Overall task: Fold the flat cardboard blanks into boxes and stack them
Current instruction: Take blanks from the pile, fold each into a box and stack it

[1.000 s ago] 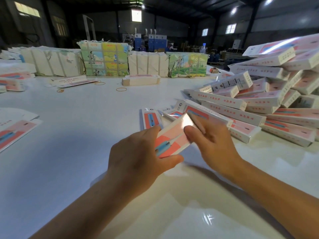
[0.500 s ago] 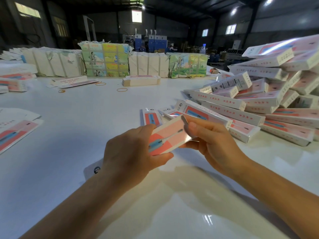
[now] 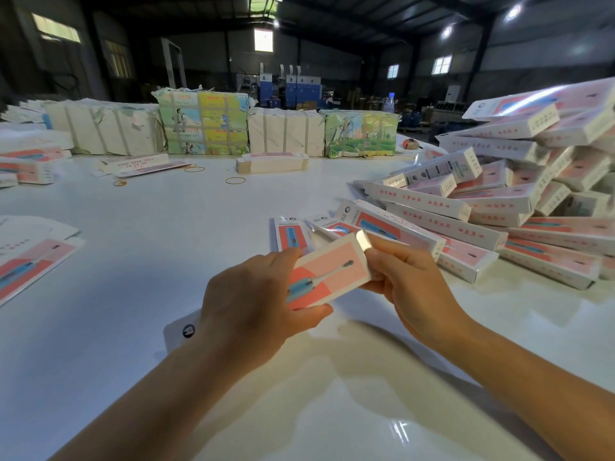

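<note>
Fingers [image 3: 382, 257] of the right hand [image 3: 409, 287] are curled round the far end of a pink toothbrush box [image 3: 327, 271], with the end flap at its tip being pressed toward closure; whether it is tucked fully home cannot be told. The near end of the same box is gripped by the left hand [image 3: 253, 307], thumb below and fingers wrapped over the top. The box is held just above the white worktop [image 3: 166, 227], at the middle of the view, its long axis running from about 8 o'clock to 2 o'clock.

The step in hand is judged to be the closing of one end of a box already opened from flat. A firm tuck of the flap is called for next, then a carry toward the heap of finished boxes [image 3: 499, 207], which is piled from 1 to 3 o'clock.

That heap is loosely stacked, and its upper boxes lean outward, so a gentle placement is advisable. Its nearest boxes lie just beside the right hand, and little slack is left on that side. Flat blanks [image 3: 30, 261] are seen at 9 o'clock near the worktop's left edge, and one more white blank [image 3: 181, 329] is partly hidden under the left wrist. Wrapped bundles [image 3: 203, 128] line the far edge at 12 o'clock, with rubber bands [image 3: 235, 180] scattered before them. Open worktop is left from 10 to 12 o'clock and along the near side at 6 o'clock.
</note>
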{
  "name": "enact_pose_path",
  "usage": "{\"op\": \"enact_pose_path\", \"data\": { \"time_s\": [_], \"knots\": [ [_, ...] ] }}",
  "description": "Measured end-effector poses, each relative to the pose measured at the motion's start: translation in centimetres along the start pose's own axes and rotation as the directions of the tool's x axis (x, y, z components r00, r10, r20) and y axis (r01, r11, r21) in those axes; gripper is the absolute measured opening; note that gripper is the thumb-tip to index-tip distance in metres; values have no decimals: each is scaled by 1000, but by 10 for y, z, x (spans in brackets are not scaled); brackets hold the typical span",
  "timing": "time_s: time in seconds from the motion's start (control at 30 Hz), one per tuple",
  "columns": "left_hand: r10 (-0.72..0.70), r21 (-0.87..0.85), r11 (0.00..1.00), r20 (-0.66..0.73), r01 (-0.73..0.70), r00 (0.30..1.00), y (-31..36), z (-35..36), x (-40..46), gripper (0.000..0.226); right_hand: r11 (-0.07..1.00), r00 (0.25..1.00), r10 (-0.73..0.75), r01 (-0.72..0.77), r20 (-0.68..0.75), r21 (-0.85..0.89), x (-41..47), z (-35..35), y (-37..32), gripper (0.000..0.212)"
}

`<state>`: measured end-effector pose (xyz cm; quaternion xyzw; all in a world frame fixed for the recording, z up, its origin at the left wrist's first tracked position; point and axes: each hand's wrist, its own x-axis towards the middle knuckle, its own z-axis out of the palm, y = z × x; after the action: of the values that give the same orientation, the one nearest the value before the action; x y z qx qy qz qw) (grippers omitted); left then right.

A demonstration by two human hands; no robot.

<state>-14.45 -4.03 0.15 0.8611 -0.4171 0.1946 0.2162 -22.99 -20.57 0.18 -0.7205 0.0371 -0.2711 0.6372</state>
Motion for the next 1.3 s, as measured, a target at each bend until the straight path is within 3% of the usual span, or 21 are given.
{"op": "enact_pose_path", "data": {
  "time_s": [0.13, 0.33, 0.67, 1.07, 1.3],
  "knots": [
    [21, -16, 1000, -17, -22, 1000, 0, 0, -1, 75, 986, 998, -65, 60, -24, -158, -1, 0, 3, 44],
    [67, 15, 998, -65, -66, 996, 1, 3, -1, 73, 852, 967, -254, 228, 10, -472, -6, 0, 5, 33],
    [60, 30, 998, -87, -57, 994, 10, 0, -3, 72, 733, 935, -352, 302, 41, -609, -12, 8, 4, 27],
    [93, 93, 992, -142, -80, 986, 17, -1, -7, 71, 803, 949, -307, 298, 71, -516, -16, 12, -1, 26],
    [-30, 58, 998, -40, 33, 999, 8, -4, 0, 83, 971, 993, -83, 100, 85, -217, -13, 14, 0, 51]
  ]
}}
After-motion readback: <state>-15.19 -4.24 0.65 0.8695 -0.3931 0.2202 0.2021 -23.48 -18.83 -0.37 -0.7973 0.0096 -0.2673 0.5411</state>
